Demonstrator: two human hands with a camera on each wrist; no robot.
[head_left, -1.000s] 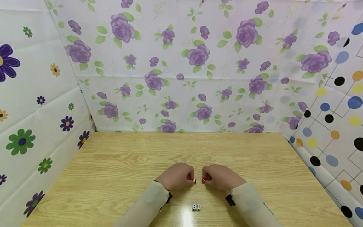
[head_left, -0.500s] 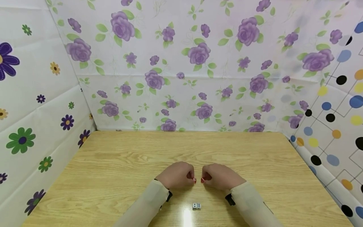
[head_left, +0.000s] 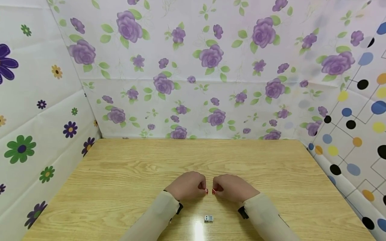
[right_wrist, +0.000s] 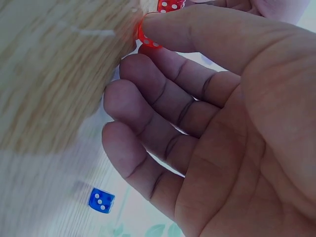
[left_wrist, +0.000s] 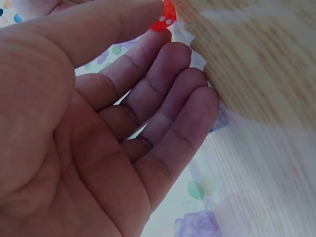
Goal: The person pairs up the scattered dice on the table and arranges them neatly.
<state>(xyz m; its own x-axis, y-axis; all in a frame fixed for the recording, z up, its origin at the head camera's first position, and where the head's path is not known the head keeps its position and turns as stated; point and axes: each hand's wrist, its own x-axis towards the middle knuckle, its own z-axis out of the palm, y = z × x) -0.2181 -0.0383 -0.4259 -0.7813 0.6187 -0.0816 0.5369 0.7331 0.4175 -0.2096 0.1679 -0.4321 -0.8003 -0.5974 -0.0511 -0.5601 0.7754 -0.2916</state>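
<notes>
My left hand [head_left: 187, 186] pinches a red die [head_left: 206, 191] with white dots between thumb and forefinger, low over the wooden table. Facing it, my right hand [head_left: 234, 188] holds a second red die [head_left: 213, 191] the same way. A narrow gap separates the two dice in the head view. From the right wrist, the thumb covers much of its red die [right_wrist: 149, 34], and the other red die [right_wrist: 171, 5] shows just beyond. A blue die [right_wrist: 101, 200] lies on the table past the right fingers; the hands hide it from the head view.
Two white dice [head_left: 208, 219] sit side by side on the table [head_left: 135, 160], nearer the body between the forearms. Patterned cloth walls [head_left: 211, 83] enclose the table at the back and on both sides.
My right hand has shifted slightly left with its red die, so the gap between the two red dice is narrower. The left hand stays almost still, and the white dice have not moved.
</notes>
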